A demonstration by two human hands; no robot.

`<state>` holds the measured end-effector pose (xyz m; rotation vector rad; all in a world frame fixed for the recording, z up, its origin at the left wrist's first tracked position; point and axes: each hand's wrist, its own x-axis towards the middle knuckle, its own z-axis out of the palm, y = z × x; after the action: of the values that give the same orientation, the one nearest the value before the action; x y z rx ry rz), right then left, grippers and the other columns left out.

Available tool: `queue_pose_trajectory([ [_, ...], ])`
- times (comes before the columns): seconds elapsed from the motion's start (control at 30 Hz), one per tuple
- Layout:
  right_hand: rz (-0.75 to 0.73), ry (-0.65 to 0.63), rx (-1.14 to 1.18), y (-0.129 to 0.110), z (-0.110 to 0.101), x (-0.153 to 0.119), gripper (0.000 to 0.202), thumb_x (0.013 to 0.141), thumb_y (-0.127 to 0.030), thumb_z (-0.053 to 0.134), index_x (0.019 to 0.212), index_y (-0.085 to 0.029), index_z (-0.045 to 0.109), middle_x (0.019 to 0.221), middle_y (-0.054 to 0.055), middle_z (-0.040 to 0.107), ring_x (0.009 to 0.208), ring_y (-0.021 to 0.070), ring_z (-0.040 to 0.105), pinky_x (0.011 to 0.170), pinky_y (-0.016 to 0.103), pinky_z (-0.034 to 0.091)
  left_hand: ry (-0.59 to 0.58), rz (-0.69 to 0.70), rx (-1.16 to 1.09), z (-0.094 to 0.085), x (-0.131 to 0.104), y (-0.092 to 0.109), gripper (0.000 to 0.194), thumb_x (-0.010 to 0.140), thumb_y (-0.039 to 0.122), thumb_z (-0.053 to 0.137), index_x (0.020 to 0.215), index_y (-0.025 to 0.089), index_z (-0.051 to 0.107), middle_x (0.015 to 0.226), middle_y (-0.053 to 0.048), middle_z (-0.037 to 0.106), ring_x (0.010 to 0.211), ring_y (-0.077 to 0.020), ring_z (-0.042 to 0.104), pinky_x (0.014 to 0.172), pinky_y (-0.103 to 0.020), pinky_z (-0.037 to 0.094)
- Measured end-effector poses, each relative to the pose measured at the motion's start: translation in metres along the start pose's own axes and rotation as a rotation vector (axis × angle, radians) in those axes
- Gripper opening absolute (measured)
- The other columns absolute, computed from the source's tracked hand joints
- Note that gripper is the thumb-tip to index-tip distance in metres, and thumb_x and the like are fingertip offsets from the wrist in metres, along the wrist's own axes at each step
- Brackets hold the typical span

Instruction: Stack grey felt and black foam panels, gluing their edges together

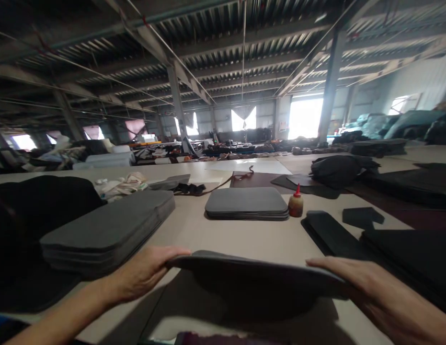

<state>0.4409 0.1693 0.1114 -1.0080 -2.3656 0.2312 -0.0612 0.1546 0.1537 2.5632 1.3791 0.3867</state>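
Between my two hands a dark grey sheet (251, 278) is held up off the table, tilted so that its underside faces me. My left hand (147, 270) grips its left edge, thumb along the top. The right edge is in my right hand (362, 282), whose lower fingers are hidden behind the sheet. Just beyond lies a short stack of grey rounded panels (246, 201), with a red-tipped glue bottle (296, 203) standing at its right end. To the left sits a taller stack of similar grey panels (111, 220).
Dark flat pieces (330, 235) lie at right, beside a black stack (413, 249). A brown strap (223, 184) and a crumpled cloth (124, 186) are farther back on the pale table (194, 232). A dark bundle (337, 170) rests at back right.
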Motion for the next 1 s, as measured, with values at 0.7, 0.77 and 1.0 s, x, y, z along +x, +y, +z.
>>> queue_pose_trajectory([
  [0.7, -0.090, 0.411, -0.548, 0.160, 0.013, 0.264, 0.046, 0.095, -0.009, 0.040, 0.138, -0.015, 0.057, 0.141, 0.015, 0.057, 0.133, 0.0276, 0.049, 0.114, 0.046, 0.035, 0.509, -0.128, 0.170, -0.043, 0.259, -0.144, 0.043, 0.090, 0.015, 0.045, 0.128, 0.016, 0.064, 0.140, -0.009, 0.059, 0.136, -0.0259, 0.044, 0.121, -0.046, 0.026],
  [0.77, 0.051, 0.149, -0.509, 0.183, 0.050, 0.247, 0.048, 0.093, -0.004, 0.039, 0.135, -0.015, 0.059, 0.142, 0.015, 0.056, 0.135, 0.0289, 0.047, 0.115, 0.048, 0.033, 0.437, -0.205, 0.082, 0.007, 0.264, -0.164, 0.037, 0.086, 0.018, 0.047, 0.113, 0.022, 0.072, 0.130, -0.008, 0.066, 0.129, -0.0277, 0.052, 0.117, -0.044, 0.034],
  [1.0, 0.140, 0.044, -0.431, 0.207, 0.112, 0.212, 0.047, 0.089, -0.003, 0.040, 0.128, -0.013, 0.065, 0.138, 0.017, 0.059, 0.127, 0.0253, 0.056, 0.108, 0.038, 0.044, 0.349, -0.359, -0.219, 0.070, 0.253, -0.197, 0.042, 0.069, 0.024, 0.051, 0.103, 0.020, 0.075, 0.131, -0.010, 0.066, 0.130, -0.0315, 0.054, 0.118, -0.042, 0.034],
])
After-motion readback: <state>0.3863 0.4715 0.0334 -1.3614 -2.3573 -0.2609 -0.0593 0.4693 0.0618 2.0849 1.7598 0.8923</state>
